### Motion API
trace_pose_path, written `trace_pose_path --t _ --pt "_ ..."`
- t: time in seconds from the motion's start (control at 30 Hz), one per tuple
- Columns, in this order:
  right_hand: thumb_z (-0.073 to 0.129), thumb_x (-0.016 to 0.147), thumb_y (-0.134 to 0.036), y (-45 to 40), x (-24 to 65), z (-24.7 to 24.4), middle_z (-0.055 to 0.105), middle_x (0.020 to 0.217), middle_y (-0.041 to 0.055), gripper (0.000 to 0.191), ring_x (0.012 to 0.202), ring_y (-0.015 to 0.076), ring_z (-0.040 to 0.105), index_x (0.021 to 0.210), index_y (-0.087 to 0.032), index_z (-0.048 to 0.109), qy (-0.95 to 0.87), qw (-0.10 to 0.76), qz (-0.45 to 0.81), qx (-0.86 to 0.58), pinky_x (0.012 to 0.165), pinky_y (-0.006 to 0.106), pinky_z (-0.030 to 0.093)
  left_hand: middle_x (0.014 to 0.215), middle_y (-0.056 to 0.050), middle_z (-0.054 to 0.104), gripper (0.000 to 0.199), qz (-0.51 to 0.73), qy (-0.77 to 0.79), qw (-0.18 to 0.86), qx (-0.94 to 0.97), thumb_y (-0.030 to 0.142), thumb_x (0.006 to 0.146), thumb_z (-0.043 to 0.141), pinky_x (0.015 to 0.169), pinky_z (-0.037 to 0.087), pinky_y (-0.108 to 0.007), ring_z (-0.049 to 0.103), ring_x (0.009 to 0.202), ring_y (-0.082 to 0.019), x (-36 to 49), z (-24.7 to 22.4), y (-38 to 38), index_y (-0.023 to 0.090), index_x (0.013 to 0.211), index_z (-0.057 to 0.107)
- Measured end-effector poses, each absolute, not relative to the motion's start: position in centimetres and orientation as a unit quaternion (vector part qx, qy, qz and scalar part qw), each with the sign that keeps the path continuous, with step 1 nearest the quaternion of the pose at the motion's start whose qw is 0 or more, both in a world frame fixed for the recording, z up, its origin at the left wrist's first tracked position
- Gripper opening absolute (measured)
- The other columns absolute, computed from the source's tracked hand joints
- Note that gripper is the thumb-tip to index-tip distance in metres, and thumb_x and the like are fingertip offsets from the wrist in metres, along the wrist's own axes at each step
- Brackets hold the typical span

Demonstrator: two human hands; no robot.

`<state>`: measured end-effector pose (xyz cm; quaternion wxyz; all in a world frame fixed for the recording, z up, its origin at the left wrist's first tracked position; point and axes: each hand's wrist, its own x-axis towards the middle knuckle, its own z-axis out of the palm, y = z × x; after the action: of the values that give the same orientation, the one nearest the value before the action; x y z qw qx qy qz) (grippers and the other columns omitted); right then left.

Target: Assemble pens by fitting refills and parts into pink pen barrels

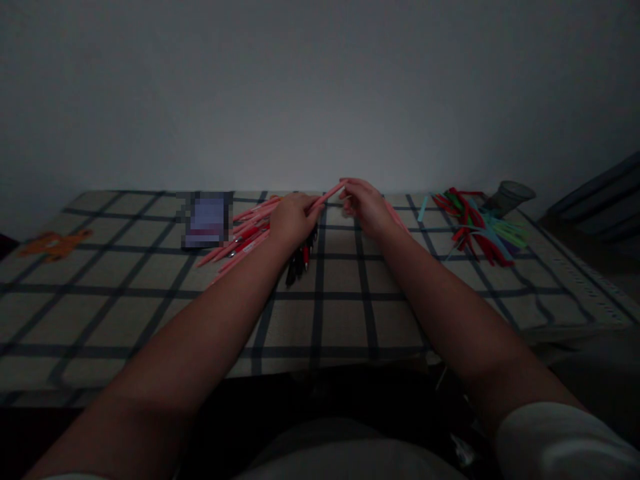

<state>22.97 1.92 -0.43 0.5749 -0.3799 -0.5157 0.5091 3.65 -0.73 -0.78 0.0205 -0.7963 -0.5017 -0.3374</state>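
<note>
A slim pink pencil [330, 194] slants up between my two hands above the table. My left hand [293, 219] is closed on its lower left end, over a pile of pens and pencils. The fingers of my right hand [364, 203] pinch its upper right end. Under and left of my left hand lie several pink pencils [255, 218] with red pens [245, 235] among them. Black pens [299, 261] stick out below the same hand, partly hidden by it. Another pink pencil [399, 217] shows behind my right wrist, mostly covered.
A checked cloth [345, 320] covers the table, against a plain wall. A blurred-out dark-edged object [207, 221] lies left of the pile, and an orange item [55, 245] farther left. Red, green and blue strips [475, 227] lie right, beside a dark cup [511, 195].
</note>
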Motion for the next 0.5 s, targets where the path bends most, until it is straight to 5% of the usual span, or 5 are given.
trace_pose_path --t 0.5 --pt "0.069 0.091 -0.040 1.86 22.68 -0.81 0.060 0.075 -0.0033 0.025 0.057 0.0071 0.051 0.083 -0.023 0.054 -0.523 0.552 0.517 -0.393 0.050 0.019 0.038 0.102 -0.008 0.077 0.037 -0.324 -0.495 0.024 -0.806 0.043 0.102 0.052 0.089 0.048 -0.038 0.065 0.100 -0.027 3.68 -1.31 -0.30 0.024 0.117 0.079"
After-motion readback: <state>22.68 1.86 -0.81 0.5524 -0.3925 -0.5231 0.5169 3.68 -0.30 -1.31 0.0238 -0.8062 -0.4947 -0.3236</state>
